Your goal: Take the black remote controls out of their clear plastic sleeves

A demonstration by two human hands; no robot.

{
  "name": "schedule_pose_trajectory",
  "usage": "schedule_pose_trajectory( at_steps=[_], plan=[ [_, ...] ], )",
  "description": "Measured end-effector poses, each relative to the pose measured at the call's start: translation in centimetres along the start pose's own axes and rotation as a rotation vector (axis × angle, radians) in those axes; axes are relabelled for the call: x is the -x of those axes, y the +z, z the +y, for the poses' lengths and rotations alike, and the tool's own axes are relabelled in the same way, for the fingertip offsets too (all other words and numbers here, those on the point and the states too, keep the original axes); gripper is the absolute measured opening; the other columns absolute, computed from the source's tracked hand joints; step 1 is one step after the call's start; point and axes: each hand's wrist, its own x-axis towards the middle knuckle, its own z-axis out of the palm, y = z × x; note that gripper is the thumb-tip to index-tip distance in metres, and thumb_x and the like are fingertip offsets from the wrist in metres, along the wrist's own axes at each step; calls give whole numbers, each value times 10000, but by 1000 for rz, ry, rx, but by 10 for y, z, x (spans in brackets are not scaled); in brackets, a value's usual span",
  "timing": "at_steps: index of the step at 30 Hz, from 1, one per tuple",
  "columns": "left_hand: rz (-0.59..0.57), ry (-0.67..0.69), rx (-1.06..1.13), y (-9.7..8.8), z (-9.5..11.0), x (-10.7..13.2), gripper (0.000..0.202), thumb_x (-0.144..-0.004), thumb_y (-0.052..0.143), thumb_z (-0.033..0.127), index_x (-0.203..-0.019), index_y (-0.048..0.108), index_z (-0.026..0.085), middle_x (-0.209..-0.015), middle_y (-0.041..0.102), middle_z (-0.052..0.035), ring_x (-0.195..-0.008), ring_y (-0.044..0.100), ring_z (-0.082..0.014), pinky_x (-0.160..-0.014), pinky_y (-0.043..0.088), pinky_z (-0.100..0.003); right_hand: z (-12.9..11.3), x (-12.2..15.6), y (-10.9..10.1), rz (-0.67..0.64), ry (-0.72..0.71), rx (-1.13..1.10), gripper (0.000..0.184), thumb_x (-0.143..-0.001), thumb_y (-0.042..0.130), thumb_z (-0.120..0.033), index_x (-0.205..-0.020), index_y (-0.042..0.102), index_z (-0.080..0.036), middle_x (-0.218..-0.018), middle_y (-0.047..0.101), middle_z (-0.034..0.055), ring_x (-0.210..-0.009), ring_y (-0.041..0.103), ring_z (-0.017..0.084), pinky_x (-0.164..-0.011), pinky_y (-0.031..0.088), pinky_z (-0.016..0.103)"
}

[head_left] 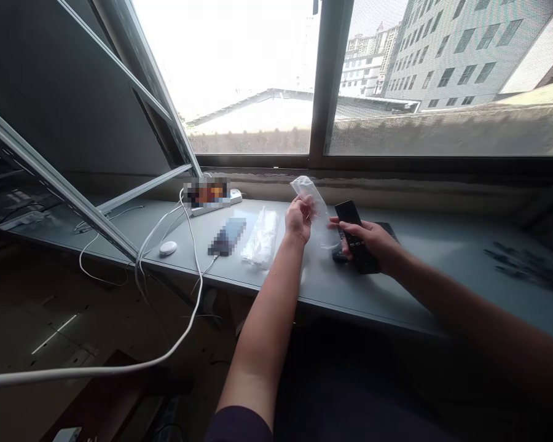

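My left hand (pixel 299 218) is closed on a clear plastic bag (pixel 314 205), which stands up from the fingers and hangs down to their right. Held in my right hand (pixel 373 241) is a black remote control (pixel 349 213), tilted, with its upper end pointing away from me. The bag's right side lies close to the fingertips of my right hand; whether they touch it I cannot tell. Behind and under that hand, more black remotes (pixel 389 230) lie on the grey table (pixel 317 285). A stack of clear plastic bags (pixel 260 239) rests left of my left hand.
Left of the bags lie a blurred-out phone (pixel 228 236) with a cable and a round white object (pixel 168 248). A white power strip (pixel 216 204) sits farther back. White cable (pixel 187 331) loops past the table's front edge. Several dark long items (pixel 529 264) lie at right. A metal frame (pixel 96 221) slants at left.
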Motion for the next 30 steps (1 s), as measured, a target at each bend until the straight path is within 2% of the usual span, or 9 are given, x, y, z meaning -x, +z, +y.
schedule_pose_trajectory(
  at_steps=[3,6,10,12,14,18,21,26,30],
  plan=[
    [-14,-10,82,1,3,3,324,-1005,597,5,-1210,754,201,-759,593,45,-603,557,-75,-633,451,-179,2,-2,-2,10,-44,-72,367,-1025,852,-329,-1381,840,-240,-1248,881,113,-598,670,155,-510,612,294],
    [-107,-100,212,5,7,10,408,-1052,556,20,-1360,735,219,-753,515,47,-576,516,-86,-598,467,-181,2,-4,-5,-2,-25,-93,317,-1052,819,-329,-1357,838,-245,-1373,861,131,-590,662,143,-499,614,291],
    [-225,-207,219,8,6,18,449,-1058,609,42,-1444,730,239,-811,589,29,-693,659,-103,-744,582,-213,1,-5,-8,-64,56,-47,250,-1093,786,-392,-1239,836,-195,-1023,880,128,-550,639,159,-511,605,286],
    [-255,-239,141,6,3,19,446,-1040,678,54,-1438,741,246,-878,672,17,-804,745,-118,-862,612,-248,1,-4,-8,-116,119,-21,310,-1121,749,-463,-1211,826,-176,-783,803,91,-525,625,171,-504,576,272],
    [-278,-253,54,3,-1,18,440,-1001,770,74,-1404,753,251,-913,715,17,-856,780,-134,-904,618,-275,1,-4,-8,-144,167,-32,366,-1137,712,-519,-1212,812,-175,-688,741,65,-506,608,171,-496,544,260],
    [-351,-249,-26,-2,-5,15,451,-895,904,81,-1297,762,227,-839,684,40,-855,779,-160,-890,626,-294,-1,-1,-9,-135,174,-115,366,-1109,735,-548,-1213,796,-202,-721,743,54,-498,584,151,-502,510,250],
    [-353,-243,-32,-2,-6,15,488,-884,902,65,-1326,766,222,-843,701,25,-969,816,-194,-981,640,-323,-3,1,-9,-173,167,-122,402,-1077,768,-581,-1206,816,-203,-696,712,40,-498,562,153,-499,488,259],
    [-354,-214,-58,1,-5,13,587,-927,824,87,-1477,783,288,-1256,862,-73,-1231,824,-238,-1148,612,-349,-6,2,-7,-178,149,-154,427,-1053,804,-561,-1264,851,-193,-684,663,19,-525,549,158,-506,489,268],
    [-382,-245,-143,-1,-2,9,375,-1091,656,308,-1415,827,230,-1441,844,-116,-1301,808,-270,-1094,639,-353,-8,0,-6,-95,124,-240,386,-1071,778,-515,-1284,854,-202,-757,726,44,-527,551,157,-485,499,271]
  ],
)
